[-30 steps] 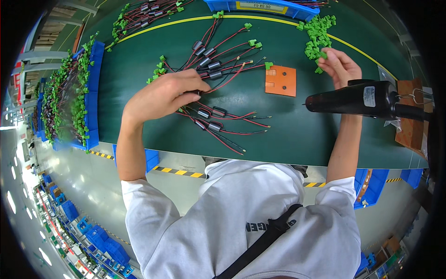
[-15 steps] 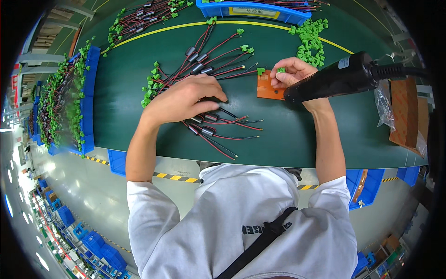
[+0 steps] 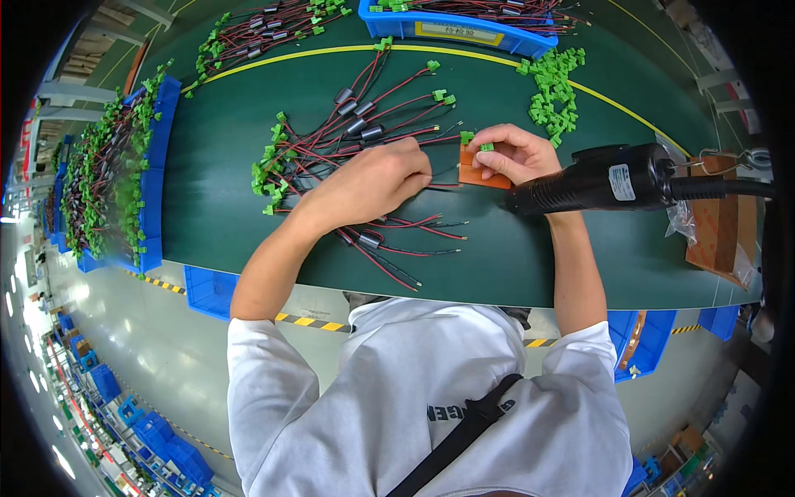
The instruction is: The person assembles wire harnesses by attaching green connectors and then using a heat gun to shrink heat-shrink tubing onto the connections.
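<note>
Counter: a smooth, matte green counter [image 3: 219,182] with a yellow line bowed along its far side.
Wire harnesses: we see thin red and black wire harnesses [image 3: 357,126] fanned over the middle, each threaded through glossy, dark grey cylinders [image 3: 373,132]; several ends carry green plugs.
Orange block: our flat, hard-edged orange block [image 3: 475,176] lies right of the counter's middle, partly covered by our fingers; one green plug [image 3: 467,137] sits at its far left corner.
Loose connectors: small, blocky, bright green pieces heaped [image 3: 553,87] toward the far right corner.
Right hand: our right hand [image 3: 509,156] reaches in from the near edge, thumb and fingers pinching a green connector [image 3: 487,147] just above the block.
Left hand: our left hand [image 3: 385,176] is palm down, fingers curled over the wires; a red lead shows beyond the fingertips, but we cannot tell whether they grip it.
Harness direction: long axes run mostly left to right; the nearer bare ends point to the right edge and near right corner, some farther plugs to the far edge.
Screwdriver: a black, ribbed electric screwdriver [image 3: 571,192] crosses over our right wrist, long axis roughly along the near edge, nose toward the left edge.
</note>
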A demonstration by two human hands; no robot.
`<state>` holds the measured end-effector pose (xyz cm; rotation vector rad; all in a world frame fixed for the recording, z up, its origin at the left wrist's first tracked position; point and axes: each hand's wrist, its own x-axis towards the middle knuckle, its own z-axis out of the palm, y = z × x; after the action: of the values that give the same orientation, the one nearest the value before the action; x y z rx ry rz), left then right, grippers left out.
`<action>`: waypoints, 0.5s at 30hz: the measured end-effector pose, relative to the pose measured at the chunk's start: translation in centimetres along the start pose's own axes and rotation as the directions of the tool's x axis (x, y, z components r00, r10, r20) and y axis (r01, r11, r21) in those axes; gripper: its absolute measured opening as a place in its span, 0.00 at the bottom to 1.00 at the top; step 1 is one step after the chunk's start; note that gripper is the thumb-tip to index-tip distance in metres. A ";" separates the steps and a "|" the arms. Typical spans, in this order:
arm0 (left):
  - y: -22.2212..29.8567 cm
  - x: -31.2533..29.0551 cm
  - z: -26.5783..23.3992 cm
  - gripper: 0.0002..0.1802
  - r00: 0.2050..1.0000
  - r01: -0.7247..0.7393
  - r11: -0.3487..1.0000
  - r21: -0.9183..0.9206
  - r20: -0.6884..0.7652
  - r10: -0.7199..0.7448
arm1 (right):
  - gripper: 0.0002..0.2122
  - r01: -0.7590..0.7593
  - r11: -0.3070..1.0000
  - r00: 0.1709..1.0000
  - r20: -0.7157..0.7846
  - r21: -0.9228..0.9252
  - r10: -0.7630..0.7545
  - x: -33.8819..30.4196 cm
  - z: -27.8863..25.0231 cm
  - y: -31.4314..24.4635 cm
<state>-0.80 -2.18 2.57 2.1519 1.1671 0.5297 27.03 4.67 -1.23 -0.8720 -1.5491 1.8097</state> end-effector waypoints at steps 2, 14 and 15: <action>-0.1 0.7 0.6 0.08 1.000 -0.022 0.999 -0.044 -0.004 0.022 | 0.10 0.124 0.974 0.992 0.013 -0.188 -0.123 0.0 0.0 0.1; -1.8 2.2 0.4 0.08 0.961 0.091 0.844 -0.528 0.267 0.064 | 0.12 -0.038 0.994 0.998 -0.049 -0.100 0.033 -0.4 0.5 0.1; -2.0 2.2 0.3 0.09 0.960 0.075 0.806 -0.587 0.262 0.102 | 0.12 -0.046 0.994 0.998 -0.055 -0.094 0.041 -0.3 0.6 0.0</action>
<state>-0.63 0.39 1.10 1.6190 0.7002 0.4917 26.74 4.05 -1.17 -0.9982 -1.6048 1.7406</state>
